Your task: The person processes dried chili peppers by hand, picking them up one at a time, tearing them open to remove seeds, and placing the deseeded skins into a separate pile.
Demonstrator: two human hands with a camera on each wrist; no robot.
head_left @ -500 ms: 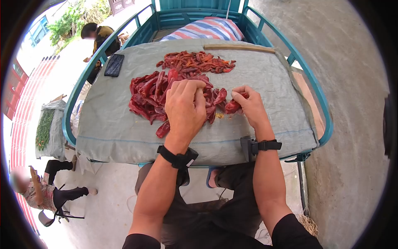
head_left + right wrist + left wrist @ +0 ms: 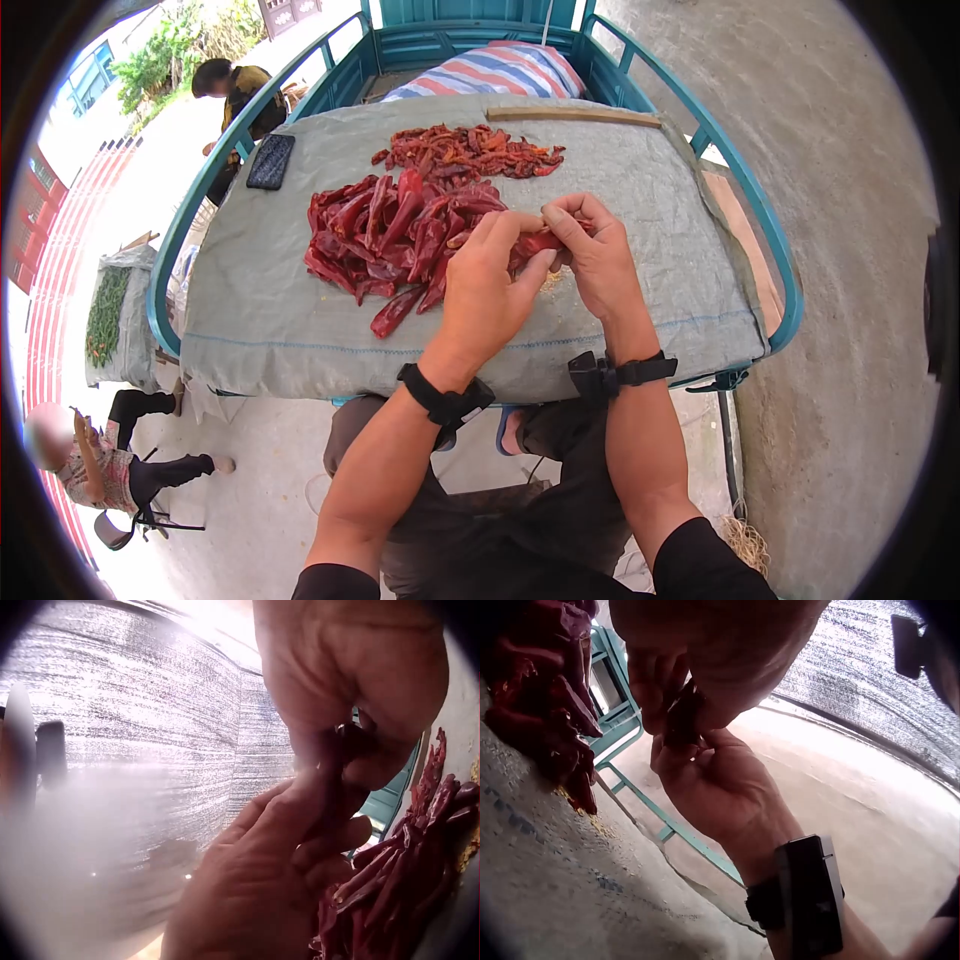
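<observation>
A dried red chili pepper (image 2: pixel 538 243) is held between both hands over the right edge of the chili pile. My left hand (image 2: pixel 488 295) pinches its left part between thumb and fingers. My right hand (image 2: pixel 603 262) grips the other end, thumb on top. In the left wrist view the pepper (image 2: pixel 684 716) looks dark and lies between the fingers of both hands. Left of the hands spreads a heap of whole dried red chilies (image 2: pixel 350 235). Behind it lies a flatter pile of torn, orange-red chili pieces (image 2: pixel 480 150).
A grey woven sheet (image 2: pixel 270 335) covers the work surface on a teal cart with side rails (image 2: pixel 765 235). A dark phone (image 2: pixel 271 162) lies at the left, a wooden strip (image 2: pixel 575 116) at the back. Behind sits a striped bag (image 2: pixel 490 75). Two people are to the left.
My left hand has moved right, from the heap to the pepper in my right hand, and now pinches it too. The right hand has shifted slightly left and turned.
</observation>
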